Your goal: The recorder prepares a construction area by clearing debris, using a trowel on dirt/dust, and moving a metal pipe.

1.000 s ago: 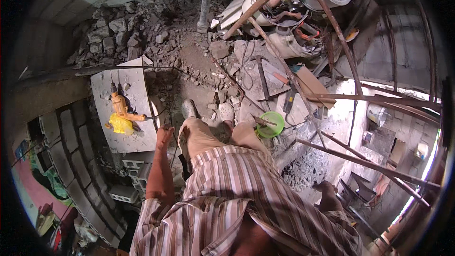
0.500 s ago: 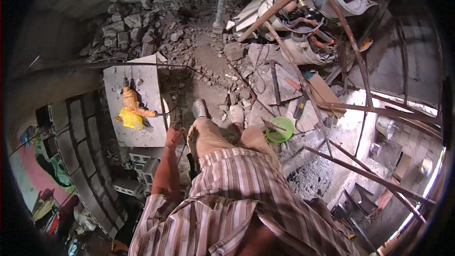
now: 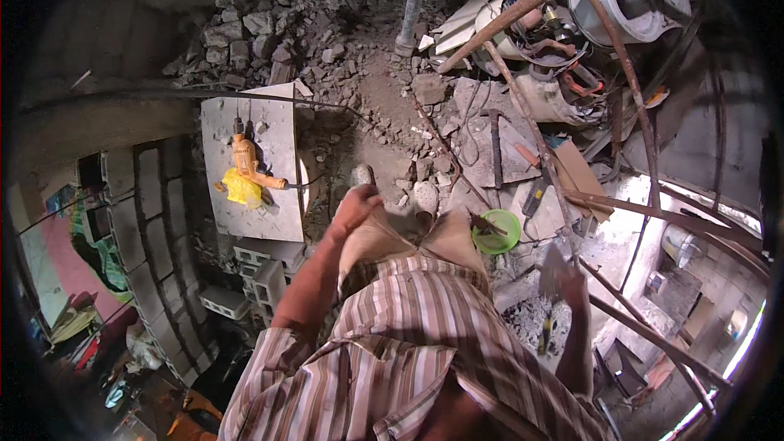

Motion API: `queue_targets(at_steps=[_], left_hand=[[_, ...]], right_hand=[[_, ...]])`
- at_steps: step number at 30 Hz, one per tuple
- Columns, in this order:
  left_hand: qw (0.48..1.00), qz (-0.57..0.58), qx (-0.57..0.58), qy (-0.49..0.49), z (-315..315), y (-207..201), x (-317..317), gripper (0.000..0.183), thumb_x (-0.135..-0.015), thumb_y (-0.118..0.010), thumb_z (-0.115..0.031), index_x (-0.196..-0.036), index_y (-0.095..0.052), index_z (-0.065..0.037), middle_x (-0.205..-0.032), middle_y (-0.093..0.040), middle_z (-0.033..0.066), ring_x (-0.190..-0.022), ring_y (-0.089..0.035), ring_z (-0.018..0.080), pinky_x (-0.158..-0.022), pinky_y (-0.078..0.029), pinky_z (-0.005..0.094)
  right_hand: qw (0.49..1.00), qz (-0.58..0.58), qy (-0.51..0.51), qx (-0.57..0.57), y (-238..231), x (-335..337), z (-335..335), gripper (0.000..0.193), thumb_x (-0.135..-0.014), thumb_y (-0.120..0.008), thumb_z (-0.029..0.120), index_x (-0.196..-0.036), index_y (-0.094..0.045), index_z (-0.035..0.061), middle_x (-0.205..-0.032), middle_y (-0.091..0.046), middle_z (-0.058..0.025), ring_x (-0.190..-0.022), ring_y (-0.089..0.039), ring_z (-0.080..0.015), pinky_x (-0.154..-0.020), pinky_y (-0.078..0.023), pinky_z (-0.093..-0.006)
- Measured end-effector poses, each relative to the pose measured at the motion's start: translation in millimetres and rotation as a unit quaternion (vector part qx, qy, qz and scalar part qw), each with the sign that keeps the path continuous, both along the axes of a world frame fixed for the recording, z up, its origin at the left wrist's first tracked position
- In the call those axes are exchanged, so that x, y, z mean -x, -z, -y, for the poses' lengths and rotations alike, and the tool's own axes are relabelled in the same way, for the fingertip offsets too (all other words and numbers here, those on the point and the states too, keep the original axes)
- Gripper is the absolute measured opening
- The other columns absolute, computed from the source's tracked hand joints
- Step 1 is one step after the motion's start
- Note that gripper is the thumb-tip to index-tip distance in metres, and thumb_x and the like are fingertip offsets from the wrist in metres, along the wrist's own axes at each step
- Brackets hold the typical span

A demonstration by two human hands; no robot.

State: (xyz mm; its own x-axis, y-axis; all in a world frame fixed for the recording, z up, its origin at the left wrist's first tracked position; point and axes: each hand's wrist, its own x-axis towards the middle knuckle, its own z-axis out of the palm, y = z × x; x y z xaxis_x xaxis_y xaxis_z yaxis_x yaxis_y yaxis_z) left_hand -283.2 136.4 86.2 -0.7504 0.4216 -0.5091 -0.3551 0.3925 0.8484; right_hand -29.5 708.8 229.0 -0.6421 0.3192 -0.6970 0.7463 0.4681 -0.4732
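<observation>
My left hand (image 3: 358, 207) is over my left knee, against the tan trousers (image 3: 371, 241). Its fingers look curled, and whatever may be in them is hidden. On the right, my right hand (image 3: 573, 284) is closed on what looks like a trowel, whose grey pointed blade (image 3: 553, 268) sticks up beside it. Just below, a yellow-and-black handle (image 3: 545, 335) shows over the dark grey mix (image 3: 523, 325); whether it belongs to a separate tool I cannot tell. A green bowl (image 3: 510, 233) with brownish pieces in it stands beyond my right knee.
An orange drill (image 3: 245, 155) with a yellow bag (image 3: 242, 188) lies on a pale board (image 3: 278, 135) at left. Hollow blocks (image 3: 265, 282) sit below it. A hammer (image 3: 496, 147) lies ahead. Rusty poles (image 3: 629, 98) cross the right side; rubble (image 3: 261, 33) is heaped at the back.
My left hand has moved right, from beside the board to my knee. My right hand has come into view with the trowel, along with the yellow-and-black handle. The view has shifted slightly.
</observation>
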Motion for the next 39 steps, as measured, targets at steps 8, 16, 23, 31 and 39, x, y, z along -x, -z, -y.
queue_targets(at_steps=[8,16,23,31,39], left_hand=[[0.945,0.263,-0.185,0.055,-134.2,-65.0,15.4,0.077,-0.084,-0.073,-0.038,-0.138,-0.039,0.003,-0.122,-0.060,0.0164,-0.112,-0.056,0.0222,-0.099,-0.043,0.0332],[0.900,0.428,-0.039,-0.073,-59.2,86.1,52.0,0.025,-0.082,-0.076,-0.024,-0.090,-0.063,-0.005,-0.066,-0.059,0.0014,-0.053,-0.054,0.0097,-0.046,-0.041,0.0267],[0.869,-0.025,-0.466,-0.162,110.3,436.1,16.0,0.040,-0.085,-0.059,-0.033,-0.056,-0.042,-0.014,-0.059,-0.045,-0.0037,-0.054,-0.039,0.0111,-0.069,-0.049,0.0370],[0.948,0.111,-0.184,-0.234,79.0,547.6,72.6,0.029,-0.083,-0.067,-0.032,-0.089,-0.064,-0.005,-0.063,-0.053,-0.0012,-0.060,-0.053,0.0148,-0.053,-0.043,0.0336],[0.920,0.147,0.348,-0.110,16.2,560.0,137.1,0.025,-0.082,-0.061,-0.021,-0.089,-0.068,0.002,-0.088,-0.068,0.0233,-0.080,-0.069,0.0338,-0.066,-0.053,0.0421]], right_hand=[[0.967,-0.199,0.139,0.079,54.9,285.9,218.8,0.042,-0.089,-0.062,0.029,-0.118,-0.059,-0.0015,-0.099,-0.066,-0.0144,-0.089,-0.059,-0.0206,-0.082,-0.046,-0.0352],[0.986,-0.118,0.113,0.038,216.5,216.5,297.9,0.059,-0.092,-0.058,0.034,-0.133,-0.046,-0.0062,-0.132,-0.052,-0.0256,-0.119,-0.053,-0.0321,-0.099,-0.040,-0.0375],[0.994,0.025,0.101,-0.020,330.0,79.5,334.5,0.046,-0.093,-0.057,0.028,-0.123,-0.052,-0.0060,-0.111,-0.062,-0.0149,-0.099,-0.061,-0.0245,-0.086,-0.049,-0.0345],[0.974,-0.005,0.216,0.071,394.9,82.2,315.1,0.037,-0.097,-0.052,0.022,-0.125,-0.051,-0.0016,-0.106,-0.065,-0.0120,-0.084,-0.066,-0.0186,-0.069,-0.053,-0.0302],[0.971,-0.022,0.234,0.053,392.4,124.2,306.0,0.046,-0.095,-0.053,0.034,-0.124,-0.054,-0.0028,-0.105,-0.066,-0.0139,-0.082,-0.063,-0.0190,-0.071,-0.051,-0.0309]])
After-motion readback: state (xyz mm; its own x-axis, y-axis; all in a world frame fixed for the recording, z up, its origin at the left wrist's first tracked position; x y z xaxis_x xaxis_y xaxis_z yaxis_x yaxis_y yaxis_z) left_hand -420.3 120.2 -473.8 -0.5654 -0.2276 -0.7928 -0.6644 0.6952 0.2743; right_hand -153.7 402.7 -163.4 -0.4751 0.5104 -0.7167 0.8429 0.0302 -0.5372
